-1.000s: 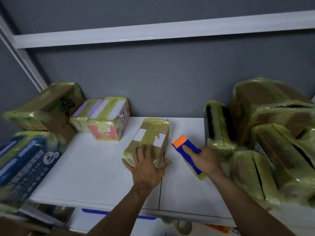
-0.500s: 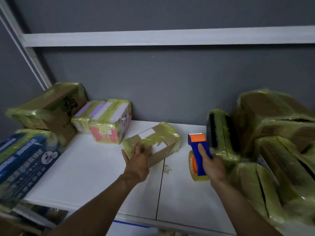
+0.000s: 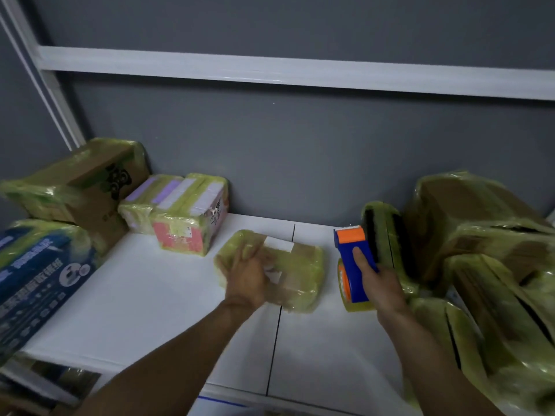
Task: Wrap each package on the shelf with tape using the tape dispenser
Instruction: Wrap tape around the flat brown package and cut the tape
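**Partly blurred: left hand on the package, right hand round the dispenser**

The package lies flat near the middle of the white shelf, across the seam between two shelf boards. It is wrapped in yellowish tape, with a white label showing on top. The left hand lies over its left half, but motion smears the fingers into the wrapping. Whether they press flat or curl round the edge cannot be told.

Just right of the package, and apart from it, the right hand grips the dispenser's blue handle, fingers curled round it. One digit lies along the blue back, and the orange head points toward the wall. The roll under the handle is half hidden by the hand, and whether it touches the shelf is unclear.

Beside and behind the dispenser, a heap of wrapped packages fills the right end, cut off by the frame edge. At the left stand a brown box, a pink and white parcel and a blue box. The blue box runs out of frame, its print too blurred to read.
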`<state>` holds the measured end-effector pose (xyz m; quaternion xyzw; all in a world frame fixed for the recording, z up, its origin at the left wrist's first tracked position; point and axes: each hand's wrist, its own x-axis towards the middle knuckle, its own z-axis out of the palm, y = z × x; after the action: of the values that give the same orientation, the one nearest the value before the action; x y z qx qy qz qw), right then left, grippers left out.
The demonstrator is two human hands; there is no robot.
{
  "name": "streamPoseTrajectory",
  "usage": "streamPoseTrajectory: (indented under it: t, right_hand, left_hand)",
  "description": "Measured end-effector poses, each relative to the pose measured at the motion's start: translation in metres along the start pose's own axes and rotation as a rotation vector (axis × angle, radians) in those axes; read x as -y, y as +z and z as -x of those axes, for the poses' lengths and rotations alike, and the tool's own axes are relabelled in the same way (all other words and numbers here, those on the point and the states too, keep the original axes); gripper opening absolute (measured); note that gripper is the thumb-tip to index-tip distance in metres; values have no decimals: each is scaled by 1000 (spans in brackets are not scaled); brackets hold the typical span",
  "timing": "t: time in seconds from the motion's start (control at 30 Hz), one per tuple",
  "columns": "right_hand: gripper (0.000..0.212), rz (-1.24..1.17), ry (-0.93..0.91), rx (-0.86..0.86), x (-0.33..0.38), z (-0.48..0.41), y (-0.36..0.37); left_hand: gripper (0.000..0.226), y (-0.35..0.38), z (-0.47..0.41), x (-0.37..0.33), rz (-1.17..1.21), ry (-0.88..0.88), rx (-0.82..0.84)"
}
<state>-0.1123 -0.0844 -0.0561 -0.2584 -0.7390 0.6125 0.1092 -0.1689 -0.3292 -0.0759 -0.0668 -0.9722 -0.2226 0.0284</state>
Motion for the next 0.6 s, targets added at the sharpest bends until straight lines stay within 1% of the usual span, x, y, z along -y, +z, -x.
streamPoseTrajectory:
  t: [0.07, 0.1, 0.13, 0.17, 0.23, 0.3, 0.37, 0.5, 0.6]
  right_hand:
    - [33, 6, 11, 22, 1, -3, 1]
    - [36, 12, 21, 31, 1, -4, 1]
    - [38, 16, 26, 40, -1, -6, 1]
    - [40, 16, 28, 48, -2, -6, 1]
    - [42, 31, 22, 58, -3, -4, -1]
    - [40, 47, 9, 64, -3, -2, -4]
    - [36, 50, -6, 71, -1, 0, -10]
    - [41, 76, -24, 126, 3, 1, -14]
    - [46, 112, -29, 204, 4, 6, -13]
  left_hand:
    - [61, 6, 6, -28, 67, 96, 1]
    - [60, 12, 10, -40, 75, 116, 22]
    - [58, 19, 14, -50, 58, 133, 51]
    - [61, 24, 19, -58, 25, 139, 79]
    - [63, 33, 26, -63, -30, 148, 75]
    - [54, 39, 30, -59, -54, 179, 49]
    - [49, 39, 29, -51, -44, 218, 66]
    - [54, 32, 19, -26, -5, 254, 92]
    - [57, 26, 18, -9, 68, 218, 47]
